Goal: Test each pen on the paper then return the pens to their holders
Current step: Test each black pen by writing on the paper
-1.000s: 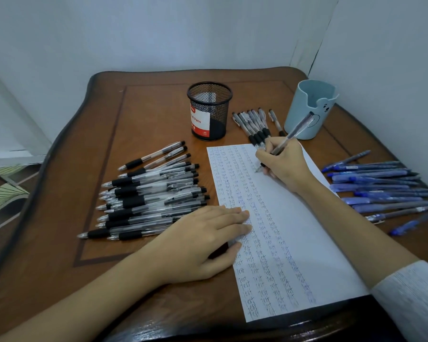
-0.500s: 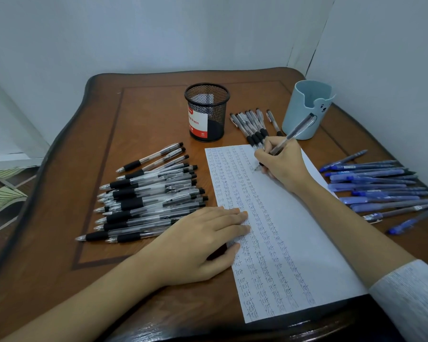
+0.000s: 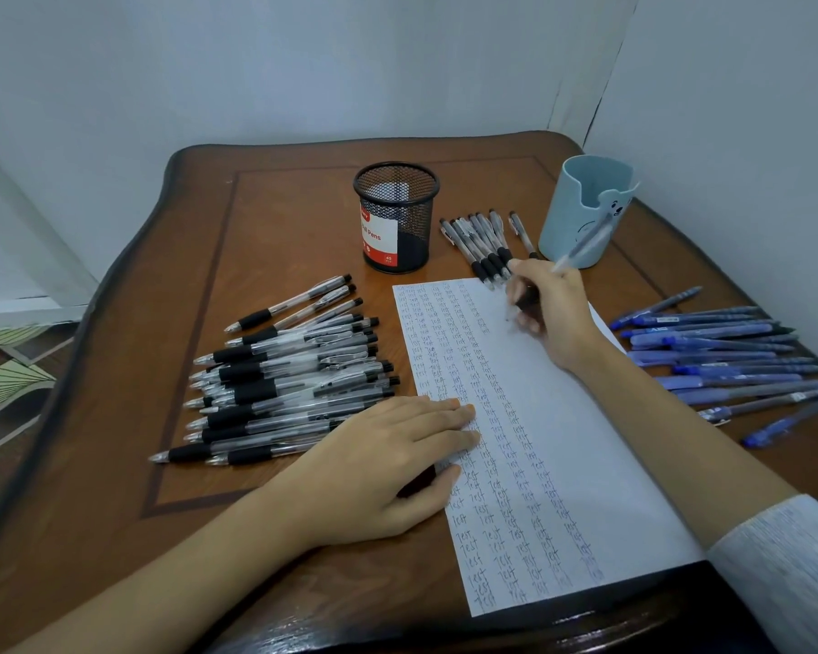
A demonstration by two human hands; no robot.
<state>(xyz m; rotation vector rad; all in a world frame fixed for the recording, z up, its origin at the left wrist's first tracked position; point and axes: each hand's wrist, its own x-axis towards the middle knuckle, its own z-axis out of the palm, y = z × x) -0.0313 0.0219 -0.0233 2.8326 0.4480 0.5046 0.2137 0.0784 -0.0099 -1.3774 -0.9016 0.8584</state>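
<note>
On the wooden table (image 3: 171,351), black pens (image 3: 284,380) lie heaped at the left, just beside the left hand (image 3: 388,464), which rests flat with straight fingers on the paper (image 3: 586,464). Further right, the right hand (image 3: 556,313) grips a pen (image 3: 582,245), its tip at the sheet's top; blue pens (image 3: 723,356) lie beyond.

The left grip (image 3: 383,464) is lying flat with fingers straight, while the right grip (image 3: 556,313) is pinching a pen (image 3: 580,246).
</note>
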